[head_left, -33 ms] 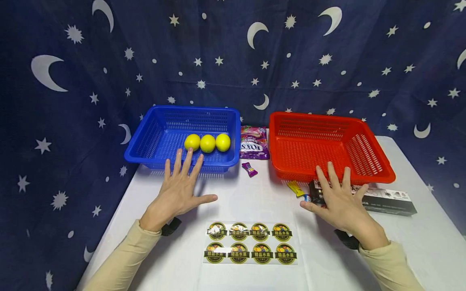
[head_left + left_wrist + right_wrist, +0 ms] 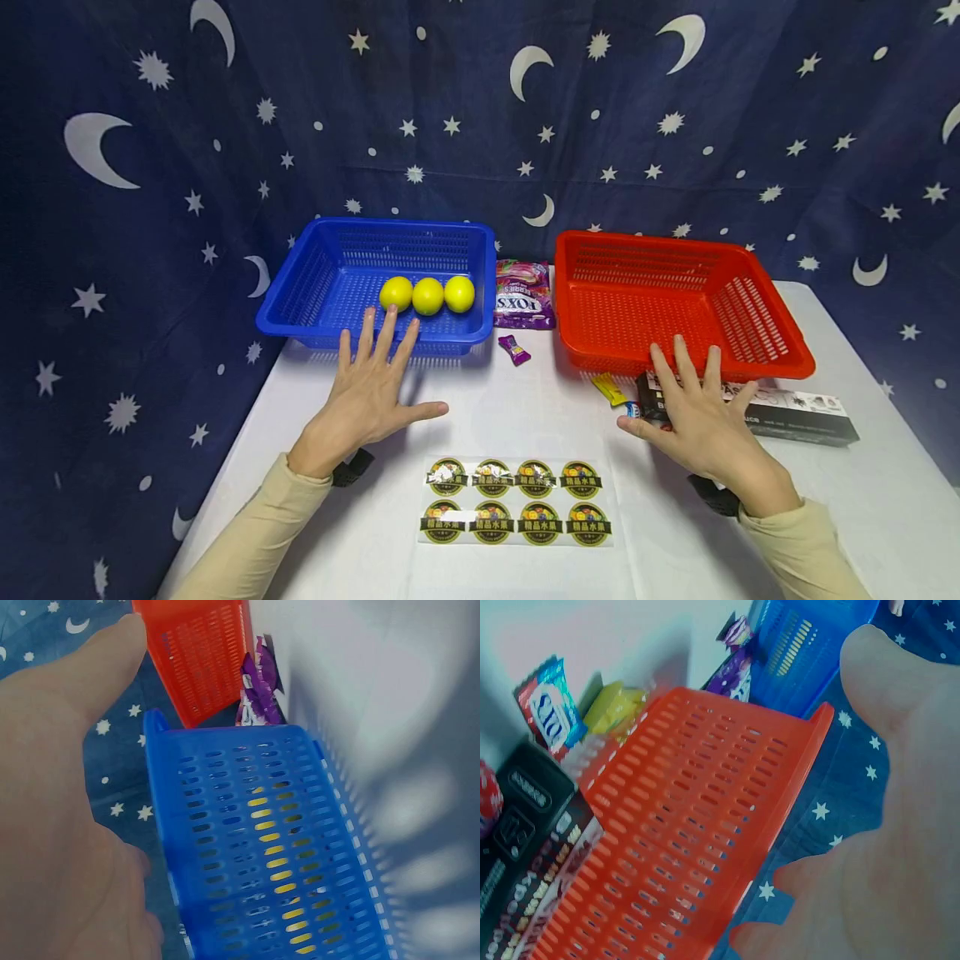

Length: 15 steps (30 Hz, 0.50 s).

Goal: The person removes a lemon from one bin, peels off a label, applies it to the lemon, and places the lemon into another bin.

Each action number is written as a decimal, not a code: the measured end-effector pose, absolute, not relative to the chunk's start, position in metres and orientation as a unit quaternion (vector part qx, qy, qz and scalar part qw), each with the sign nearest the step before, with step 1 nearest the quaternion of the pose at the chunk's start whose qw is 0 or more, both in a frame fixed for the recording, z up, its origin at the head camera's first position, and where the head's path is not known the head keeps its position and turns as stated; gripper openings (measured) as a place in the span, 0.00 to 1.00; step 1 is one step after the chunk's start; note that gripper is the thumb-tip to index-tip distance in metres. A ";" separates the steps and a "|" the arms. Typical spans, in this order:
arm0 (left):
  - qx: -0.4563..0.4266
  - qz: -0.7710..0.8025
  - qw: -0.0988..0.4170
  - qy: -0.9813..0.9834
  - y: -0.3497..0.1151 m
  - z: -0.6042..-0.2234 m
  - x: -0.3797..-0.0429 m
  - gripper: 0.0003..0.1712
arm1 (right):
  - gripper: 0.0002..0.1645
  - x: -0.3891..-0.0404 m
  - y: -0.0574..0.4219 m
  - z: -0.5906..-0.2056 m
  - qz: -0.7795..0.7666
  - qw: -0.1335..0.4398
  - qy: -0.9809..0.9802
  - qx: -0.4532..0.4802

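My left hand (image 2: 363, 408) is spread with straight fingers above the table, its fingertips in front of the near side of the blue basket (image 2: 318, 325). Three smooth yellow lemon-like fruits (image 2: 428, 297) sit in a row inside that basket. On the other side, my right hand (image 2: 705, 421) is likewise spread, nearest to the red basket (image 2: 637, 317), which holds nothing I can see. A long black-and-white box (image 2: 806, 425) lies partly behind the right hand. Neither hand holds anything. Through the slots of the blue basket (image 2: 225, 825), yellow shows in the left wrist view.
Between the baskets lies a purple candy bag (image 2: 523, 293), with a purple wrapped candy (image 2: 514, 350) before it. A yellow wrapped candy (image 2: 608, 389) and a blue-and-red one (image 2: 551, 709) lie by the red basket. A sheet of round stickers (image 2: 516, 502) lies at the front.
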<state>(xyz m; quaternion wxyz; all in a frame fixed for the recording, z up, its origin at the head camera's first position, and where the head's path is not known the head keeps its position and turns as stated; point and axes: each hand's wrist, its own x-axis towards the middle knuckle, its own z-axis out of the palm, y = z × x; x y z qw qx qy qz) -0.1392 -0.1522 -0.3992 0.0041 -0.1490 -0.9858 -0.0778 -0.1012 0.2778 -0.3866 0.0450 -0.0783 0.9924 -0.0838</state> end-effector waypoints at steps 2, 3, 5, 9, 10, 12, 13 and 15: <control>-0.149 -0.077 0.006 -0.986 -0.152 -0.400 -0.139 0.74 | 0.72 -0.101 0.277 -0.387 -0.083 0.045 0.992 -0.079; -0.149 -0.076 0.007 -0.986 -0.153 -0.401 -0.139 0.74 | 0.72 -0.102 0.277 -0.387 -0.084 0.044 0.992 -0.079; -0.148 -0.074 0.011 -0.986 -0.153 -0.402 -0.139 0.75 | 0.72 -0.102 0.277 -0.387 -0.083 0.044 0.992 -0.079; -0.143 -0.071 0.025 -0.987 -0.156 -0.399 -0.139 0.75 | 0.72 -0.103 0.277 -0.387 -0.081 0.038 0.993 -0.080; -0.142 -0.071 0.028 -0.987 -0.156 -0.398 -0.139 0.75 | 0.72 -0.104 0.277 -0.386 -0.079 0.036 0.993 -0.081; -0.141 -0.074 0.027 -0.987 -0.158 -0.396 -0.140 0.74 | 0.73 -0.106 0.276 -0.385 -0.075 0.032 0.993 -0.088; -0.143 -0.074 0.028 -0.987 -0.159 -0.396 -0.141 0.74 | 0.73 -0.107 0.274 -0.384 -0.074 0.027 0.992 -0.095; -0.150 -0.075 0.031 -0.985 -0.162 -0.393 -0.143 0.74 | 0.70 -0.111 0.269 -0.382 -0.082 0.009 0.990 -0.118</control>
